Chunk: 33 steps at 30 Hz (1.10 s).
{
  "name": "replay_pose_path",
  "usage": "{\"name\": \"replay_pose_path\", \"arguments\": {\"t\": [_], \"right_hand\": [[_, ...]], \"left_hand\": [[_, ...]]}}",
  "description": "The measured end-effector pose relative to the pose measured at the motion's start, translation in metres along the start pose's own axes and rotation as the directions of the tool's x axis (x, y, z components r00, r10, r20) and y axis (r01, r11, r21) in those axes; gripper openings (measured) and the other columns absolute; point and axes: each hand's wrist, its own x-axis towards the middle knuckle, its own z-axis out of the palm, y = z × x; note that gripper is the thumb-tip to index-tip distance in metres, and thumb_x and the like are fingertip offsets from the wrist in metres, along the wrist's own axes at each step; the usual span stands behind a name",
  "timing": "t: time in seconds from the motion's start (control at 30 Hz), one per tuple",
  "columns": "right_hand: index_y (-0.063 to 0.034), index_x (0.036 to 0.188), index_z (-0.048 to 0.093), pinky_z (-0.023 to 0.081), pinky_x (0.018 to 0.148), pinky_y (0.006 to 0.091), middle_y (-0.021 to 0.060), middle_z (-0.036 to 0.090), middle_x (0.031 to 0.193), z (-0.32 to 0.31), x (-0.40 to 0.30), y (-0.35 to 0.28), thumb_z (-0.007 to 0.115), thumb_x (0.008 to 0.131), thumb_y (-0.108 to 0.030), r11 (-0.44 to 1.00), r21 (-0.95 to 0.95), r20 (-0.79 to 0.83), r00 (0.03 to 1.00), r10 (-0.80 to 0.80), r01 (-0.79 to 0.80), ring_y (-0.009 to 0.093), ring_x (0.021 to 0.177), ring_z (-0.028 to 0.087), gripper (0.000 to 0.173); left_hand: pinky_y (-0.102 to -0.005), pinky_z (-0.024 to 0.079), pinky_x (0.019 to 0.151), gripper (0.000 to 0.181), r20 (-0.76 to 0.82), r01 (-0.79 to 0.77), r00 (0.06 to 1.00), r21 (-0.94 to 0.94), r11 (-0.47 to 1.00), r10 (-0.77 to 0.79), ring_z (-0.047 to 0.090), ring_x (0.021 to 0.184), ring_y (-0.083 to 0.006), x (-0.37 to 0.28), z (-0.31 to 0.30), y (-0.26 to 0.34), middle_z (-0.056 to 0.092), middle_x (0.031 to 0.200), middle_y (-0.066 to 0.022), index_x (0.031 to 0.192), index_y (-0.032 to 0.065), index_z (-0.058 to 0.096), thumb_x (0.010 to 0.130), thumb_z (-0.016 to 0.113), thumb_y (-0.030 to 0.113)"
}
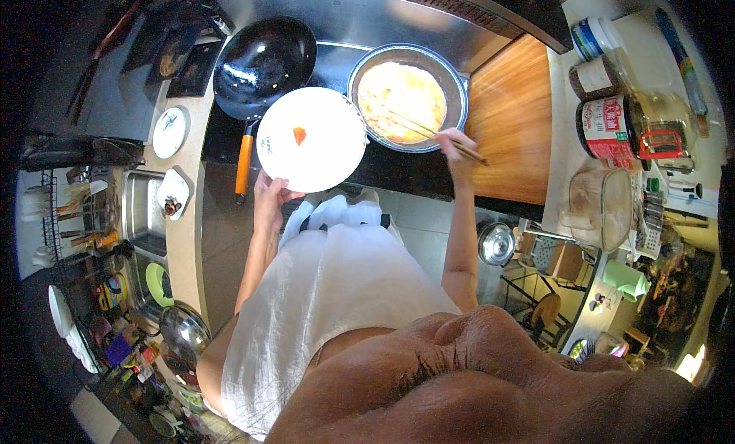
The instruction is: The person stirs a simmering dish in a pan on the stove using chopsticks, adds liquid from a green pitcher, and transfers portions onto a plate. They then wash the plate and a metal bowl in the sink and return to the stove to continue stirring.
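Note:
My left hand (273,200) grips the near rim of a white plate (321,157), which carries one small orange-red piece of food (299,135). The plate is held close beside the left rim of a round cooking pot (410,148). In my right hand (456,145) is a pair of chopsticks (409,122), their tips over the pale, orange-tinged food (402,96) in the pot. Glare hides the food's detail, so I cannot tell how deep the tips reach.
A black wok (264,59) with an orange handle (244,164) is at the left of the stove. To the right are a wooden board (511,122), jars (608,125) and a glass container (600,206). The left counter bears a white dish (174,185) beside a steel sink (143,214).

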Motion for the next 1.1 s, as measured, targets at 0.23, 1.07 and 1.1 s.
{"name": "replay_pose_path", "arguments": {"t": [0.23, 1.07, 1.1], "right_hand": [[-0.0023, 0.079, 0.064, 0.039, 0.050, 0.0178, 0.0015, 0.058, 0.067, -0.041, -0.014, 0.020, 0.056, 0.090, -0.022, 0.967, 0.081, -0.318, 0.913, 0.255, -0.242, 0.006, 0.056, 0.050, 0.024], [-0.0028, 0.080, 0.065, 0.042, 0.049, 0.0189, 0.0014, 0.057, 0.065, -0.042, -0.049, 0.010, 0.059, 0.088, -0.022, 0.947, 0.089, -0.341, 0.883, 0.321, -0.310, 0.006, 0.054, 0.050, 0.022], [-0.0030, 0.081, 0.065, 0.042, 0.049, 0.0191, 0.0015, 0.058, 0.065, -0.035, -0.049, 0.015, 0.059, 0.088, -0.023, 0.934, 0.137, -0.315, 0.879, 0.357, -0.330, 0.006, 0.054, 0.051, 0.022]], "left_hand": [[-0.0300, 0.059, 0.062, 0.050, -0.050, -0.014, 0.999, 0.036, 0.999, 0.015, 0.067, 0.076, -0.0227, 0.000, 0.003, 0.005, 0.061, 0.099, -0.0202, 0.120, -0.0092, 0.036, 0.075, 0.049, 0.006], [-0.0289, 0.059, 0.060, 0.049, -0.127, -0.043, 0.991, -0.005, 0.999, 0.041, 0.067, 0.077, -0.0220, 0.007, -0.012, 0.007, 0.060, 0.101, -0.0182, 0.119, -0.0061, 0.037, 0.073, 0.049, 0.005], [-0.0289, 0.059, 0.060, 0.049, -0.127, -0.046, 0.991, 0.002, 0.999, 0.046, 0.067, 0.077, -0.0221, 0.008, -0.014, 0.006, 0.060, 0.101, -0.0181, 0.119, -0.0059, 0.037, 0.073, 0.049, 0.005]]}}
